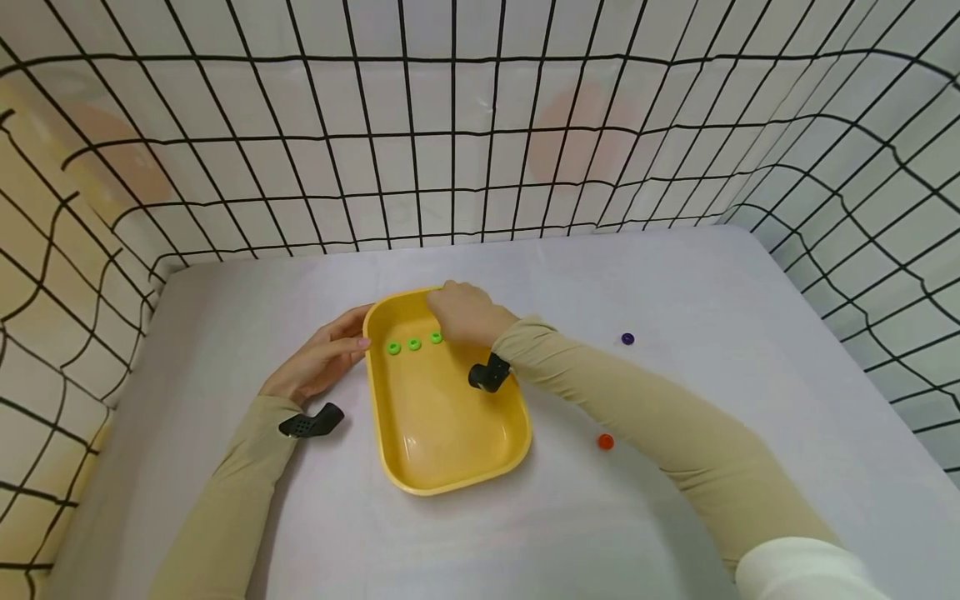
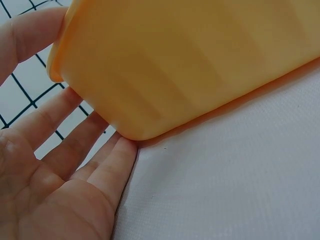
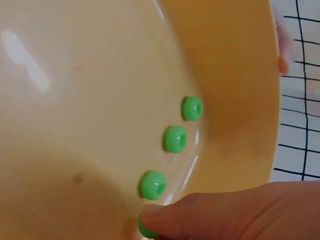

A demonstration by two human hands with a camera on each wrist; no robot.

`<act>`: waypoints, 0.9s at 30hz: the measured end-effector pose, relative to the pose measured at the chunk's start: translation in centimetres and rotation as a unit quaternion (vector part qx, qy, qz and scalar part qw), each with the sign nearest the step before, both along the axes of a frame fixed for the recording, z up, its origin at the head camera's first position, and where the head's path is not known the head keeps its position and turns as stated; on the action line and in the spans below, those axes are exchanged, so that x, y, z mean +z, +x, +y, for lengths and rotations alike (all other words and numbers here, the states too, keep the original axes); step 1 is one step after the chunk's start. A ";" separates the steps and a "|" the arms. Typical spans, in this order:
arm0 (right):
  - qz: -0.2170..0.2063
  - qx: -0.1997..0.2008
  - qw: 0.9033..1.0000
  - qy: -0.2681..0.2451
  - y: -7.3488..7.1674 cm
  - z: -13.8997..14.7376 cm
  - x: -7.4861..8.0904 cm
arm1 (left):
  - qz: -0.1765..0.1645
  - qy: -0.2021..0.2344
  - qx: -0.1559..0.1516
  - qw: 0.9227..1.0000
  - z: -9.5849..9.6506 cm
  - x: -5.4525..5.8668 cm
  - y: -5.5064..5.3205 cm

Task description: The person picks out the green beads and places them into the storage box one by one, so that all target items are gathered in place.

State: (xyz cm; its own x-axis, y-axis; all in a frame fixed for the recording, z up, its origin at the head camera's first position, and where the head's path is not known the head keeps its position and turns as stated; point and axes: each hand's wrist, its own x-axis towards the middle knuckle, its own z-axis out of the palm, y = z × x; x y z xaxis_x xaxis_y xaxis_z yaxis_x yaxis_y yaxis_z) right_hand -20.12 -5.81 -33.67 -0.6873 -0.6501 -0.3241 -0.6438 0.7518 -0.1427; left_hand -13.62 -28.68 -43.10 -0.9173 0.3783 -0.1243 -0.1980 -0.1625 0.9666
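Note:
A yellow plastic tray point(image 1: 427, 421) sits on the white surface. My left hand point(image 1: 322, 360) holds its far left side, the thumb at the rim and the fingers against the outer wall, as the left wrist view shows. Inside the tray, at its far end, my right hand point(image 1: 467, 315) pinches a green bead point(image 3: 146, 231) near the tray floor; the thumb covers much of it. Three more green beads lie in a row beside it: one nearest the thumb point(image 3: 154, 185), a middle one point(image 3: 175, 139) and one farthest off point(image 3: 192, 108).
Right of the tray, a dark purple bead point(image 1: 627, 339) and a red bead point(image 1: 606, 442) lie on the white table point(image 1: 555, 517). Black wire grid panels point(image 1: 453, 133) over white sheeting stand at the back and both sides.

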 end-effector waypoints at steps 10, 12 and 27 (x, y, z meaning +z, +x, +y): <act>0.004 0.001 1.000 0.003 0.1 0.2 -0.5 | 0.001 0.013 0.000 1.000 0.0 0.0 0.0; 0.006 0.002 1.000 0.006 0.2 0.2 -0.6 | 0.000 0.013 0.000 1.000 0.0 0.1 0.0; 0.003 0.004 1.000 0.012 0.0 0.3 -0.9 | 0.008 0.021 -0.004 1.000 0.1 0.0 0.1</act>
